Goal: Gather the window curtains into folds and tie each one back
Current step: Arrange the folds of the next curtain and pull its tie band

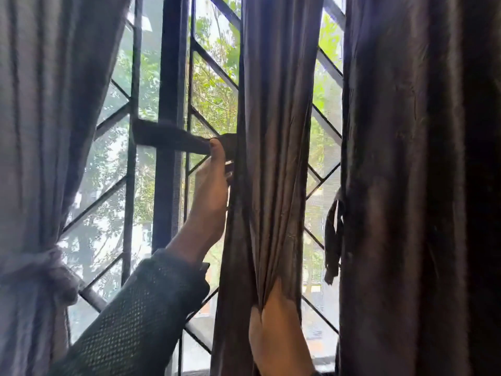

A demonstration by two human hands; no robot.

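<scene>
Three dark grey curtains hang at a barred window. The middle curtain (273, 131) is gathered into narrow folds. My left hand (214, 180) is raised at its left edge and pinches a dark tie-back strap (168, 138) that stretches out to the left. My right hand (273, 321) grips the bunched folds lower down. The left curtain (40, 131) is tied back with a knotted band (54, 267). The right curtain (406, 158) hangs loose, with its strap (332, 240) dangling at its left edge.
A black window frame post (169, 77) and diagonal grille bars (211, 69) stand right behind the curtains. Green trees show through the mesh. My left forearm in a dark knitted sleeve (141, 316) crosses the lower middle.
</scene>
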